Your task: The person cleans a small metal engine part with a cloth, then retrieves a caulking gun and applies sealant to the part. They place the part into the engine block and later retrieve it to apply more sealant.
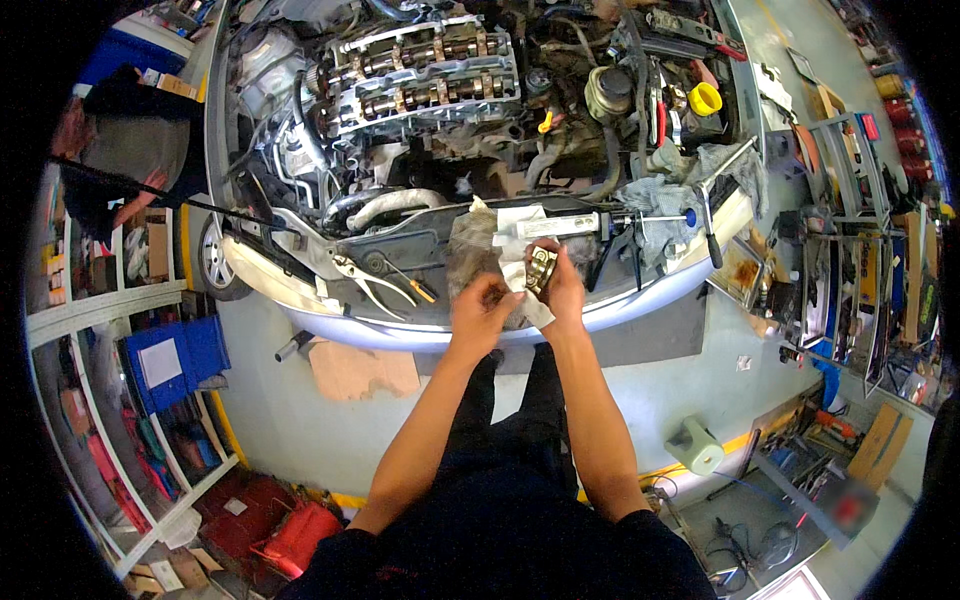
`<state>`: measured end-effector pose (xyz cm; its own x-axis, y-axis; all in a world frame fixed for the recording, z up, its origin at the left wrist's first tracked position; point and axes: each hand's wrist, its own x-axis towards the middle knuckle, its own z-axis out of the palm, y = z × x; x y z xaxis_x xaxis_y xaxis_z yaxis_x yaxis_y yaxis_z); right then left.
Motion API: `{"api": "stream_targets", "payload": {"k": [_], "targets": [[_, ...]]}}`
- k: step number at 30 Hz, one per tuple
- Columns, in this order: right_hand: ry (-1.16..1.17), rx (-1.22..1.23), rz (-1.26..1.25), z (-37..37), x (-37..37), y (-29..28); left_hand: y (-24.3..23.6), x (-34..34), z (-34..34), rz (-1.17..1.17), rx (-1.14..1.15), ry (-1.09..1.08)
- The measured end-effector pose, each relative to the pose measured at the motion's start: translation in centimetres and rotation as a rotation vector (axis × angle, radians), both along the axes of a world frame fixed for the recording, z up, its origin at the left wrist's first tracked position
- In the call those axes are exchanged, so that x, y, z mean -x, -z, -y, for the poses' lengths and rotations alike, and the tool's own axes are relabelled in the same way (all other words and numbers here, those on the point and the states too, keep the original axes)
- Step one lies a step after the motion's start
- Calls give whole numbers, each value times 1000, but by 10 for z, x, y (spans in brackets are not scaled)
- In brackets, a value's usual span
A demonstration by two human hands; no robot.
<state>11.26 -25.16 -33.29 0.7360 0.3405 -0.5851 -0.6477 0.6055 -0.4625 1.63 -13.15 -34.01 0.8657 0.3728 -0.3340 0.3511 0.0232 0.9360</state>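
Over the front edge of an open car engine bay, my right hand (564, 292) grips a small shiny metal part (540, 268) with rounded hollows, like a bearing cap. A piece of white paper wipe (538, 314) lies against that part and hangs below it. My left hand (484, 308) pinches the wipe from the left side, fingers closed. Under both hands a grimy grey-brown rag (470, 255) is spread on the front panel. Just beyond them lies a white and silver tube-like item (560, 226). The engine's camshafts (430, 95) are exposed at the far side.
Pliers (372, 283) and an orange-handled screwdriver (422, 290) lie left on the panel. To the right are a blue-handled screwdriver (690, 217), a ratchet handle (712, 240), blue-grey cloths (655, 205) and a yellow cap (705, 98). Another person (130, 150) stands at left near a black rod (165, 190).
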Motion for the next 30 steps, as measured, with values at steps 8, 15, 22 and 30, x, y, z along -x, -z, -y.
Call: {"api": "stream_targets", "payload": {"k": [8,15,22,30], "targets": [[-5,44,166,-10,8,3,-37,-22,7,-188,-47,34],[38,78,169,-19,11,-1,-24,-16,7,-84,150,-47],[90,63,93,-18,14,-4,-2,-10,1,-21,269,11],[99,-67,40,-10,16,1,-7,2,-26,-96,217,136]]}}
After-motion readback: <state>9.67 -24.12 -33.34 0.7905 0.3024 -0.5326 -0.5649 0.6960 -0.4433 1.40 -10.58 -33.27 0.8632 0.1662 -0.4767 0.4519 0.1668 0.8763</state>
